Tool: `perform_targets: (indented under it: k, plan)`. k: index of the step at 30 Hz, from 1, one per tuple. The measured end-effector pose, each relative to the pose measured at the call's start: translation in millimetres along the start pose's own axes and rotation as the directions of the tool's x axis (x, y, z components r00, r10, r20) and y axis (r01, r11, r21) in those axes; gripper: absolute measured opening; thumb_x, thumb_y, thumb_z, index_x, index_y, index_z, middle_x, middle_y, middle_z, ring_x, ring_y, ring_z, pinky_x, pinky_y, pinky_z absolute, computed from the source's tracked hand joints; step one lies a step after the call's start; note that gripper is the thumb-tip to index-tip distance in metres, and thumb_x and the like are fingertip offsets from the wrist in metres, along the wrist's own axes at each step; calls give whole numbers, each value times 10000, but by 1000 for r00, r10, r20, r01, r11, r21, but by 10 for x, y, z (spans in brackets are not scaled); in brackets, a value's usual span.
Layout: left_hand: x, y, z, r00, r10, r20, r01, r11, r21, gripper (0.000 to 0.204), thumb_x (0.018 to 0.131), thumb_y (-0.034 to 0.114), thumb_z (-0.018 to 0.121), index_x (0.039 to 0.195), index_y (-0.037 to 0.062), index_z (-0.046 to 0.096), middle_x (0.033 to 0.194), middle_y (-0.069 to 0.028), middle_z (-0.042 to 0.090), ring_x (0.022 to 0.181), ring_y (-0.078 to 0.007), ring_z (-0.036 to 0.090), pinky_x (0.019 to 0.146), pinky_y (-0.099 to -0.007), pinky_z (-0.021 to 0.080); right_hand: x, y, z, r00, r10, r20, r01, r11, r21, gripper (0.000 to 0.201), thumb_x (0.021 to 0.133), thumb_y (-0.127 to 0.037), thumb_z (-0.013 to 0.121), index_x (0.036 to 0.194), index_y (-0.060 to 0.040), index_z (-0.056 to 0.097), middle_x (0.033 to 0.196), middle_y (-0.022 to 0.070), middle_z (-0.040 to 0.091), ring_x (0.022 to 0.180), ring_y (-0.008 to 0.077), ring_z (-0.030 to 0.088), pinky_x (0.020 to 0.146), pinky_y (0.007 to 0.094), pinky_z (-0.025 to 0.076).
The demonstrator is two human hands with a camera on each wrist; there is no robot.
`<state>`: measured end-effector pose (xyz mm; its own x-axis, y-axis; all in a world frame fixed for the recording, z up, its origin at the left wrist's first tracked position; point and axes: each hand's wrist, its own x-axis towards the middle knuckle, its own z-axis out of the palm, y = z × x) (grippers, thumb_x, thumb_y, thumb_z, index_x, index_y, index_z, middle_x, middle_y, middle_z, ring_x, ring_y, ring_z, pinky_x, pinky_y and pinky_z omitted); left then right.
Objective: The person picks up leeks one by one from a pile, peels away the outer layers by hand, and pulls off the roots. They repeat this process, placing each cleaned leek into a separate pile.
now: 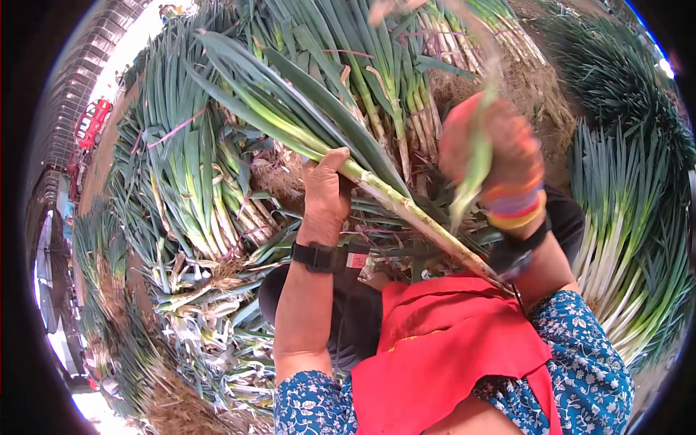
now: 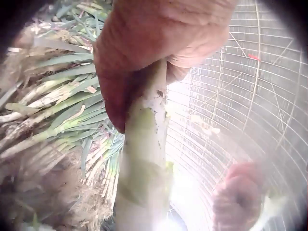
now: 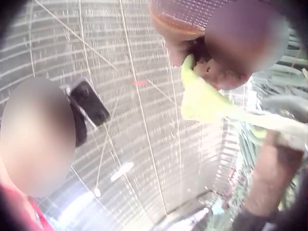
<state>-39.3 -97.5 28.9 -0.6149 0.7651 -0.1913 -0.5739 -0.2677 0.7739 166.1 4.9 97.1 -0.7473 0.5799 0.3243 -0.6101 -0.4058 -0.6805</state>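
Observation:
My bare left hand (image 1: 326, 188) grips a large green onion (image 1: 406, 208) around its stem. The leaves fan out to the upper left and the pale root end slants down toward the red apron (image 1: 449, 333). In the left wrist view the fingers wrap the white stem (image 2: 144, 178). My right hand (image 1: 494, 156), in a patterned glove and blurred by motion, is raised to the right of the stem. It pinches a loose strip of yellow-green leaf (image 3: 204, 98), which hangs past the fingers. In the right wrist view that strip overlaps the stem near the left hand (image 3: 272, 168).
Tied bundles of green onions (image 1: 181, 174) lie ahead and to the left, with more onions (image 1: 623, 232) piled at the right. Peeled leaf scraps (image 1: 217, 326) litter the ground at lower left. A red vehicle (image 1: 92, 123) stands far left, under a ribbed roof (image 2: 250, 82).

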Motion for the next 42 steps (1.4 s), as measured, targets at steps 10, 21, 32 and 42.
perform_targets:
  k: [10, 21, 32, 42]
  plan:
    - [-127, 140, 34, 981, 39, 189, -28, 998, -61, 413, 823, 95, 613, 1210, 67, 470, 1107, -68, 573, 1025, -241, 553, 921, -418, 434, -305, 504, -534, 904, 406, -134, -420, 782, -460, 515, 786, -171, 712, 1206, 36, 498, 1105, 59, 589, 1022, 135, 532, 872, 302, 450]
    - [-116, 40, 99, 985, 142, 101, -144, 990, 7, 311, 801, -15, 572, 1081, 12, 439, 943, -93, 524, 832, -286, 598, 758, -544, 553, -137, 961, -869, 951, 125, -281, -305, 250, -919, 365, 692, -158, 696, 969, 59, 600, 791, 199, 635, 697, 282, 615, 641, 344, 470]
    - [-109, 344, -290, 939, 265, -219, -265, 964, 32, 311, 761, 36, 630, 1042, 2, 500, 882, -89, 556, 726, -286, 630, 655, -416, 584, -1527, 496, -2478, 771, 370, -519, -253, -570, -782, 402, 757, -274, 642, 1100, -76, 576, 878, 140, 620, 827, 303, 610, 743, 371, 492]
    - [-152, 95, 70, 955, 235, -179, -244, 969, -28, 381, 800, 117, 665, 1108, 37, 455, 935, -65, 537, 740, -281, 618, 639, -423, 567, -11, 1000, -135, 943, 30, 331, 331, -163, -929, 248, 758, -157, 665, 957, -42, 572, 834, 138, 575, 708, 343, 572, 588, 403, 461]
